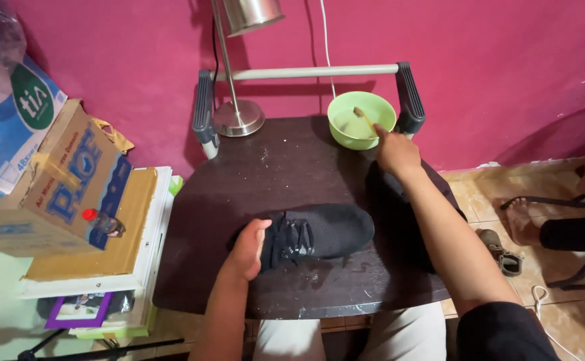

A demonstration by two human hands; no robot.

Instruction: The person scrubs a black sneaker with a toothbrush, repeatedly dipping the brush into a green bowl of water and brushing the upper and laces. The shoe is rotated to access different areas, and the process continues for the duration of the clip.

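A black mesh shoe lies on its side on the dark table, toe pointing right. My left hand grips its heel end, fingers tucked into the opening. My right hand reaches to the back right and holds a small brush whose head dips into a light green bowl. The bowl stands at the table's far right edge, against a grey rail.
A metal lamp base stands at the table's back left. Cardboard boxes and a small red-capped bottle are stacked at the left. Another person's bare foot and a sandal rest on the tiled floor at the right.
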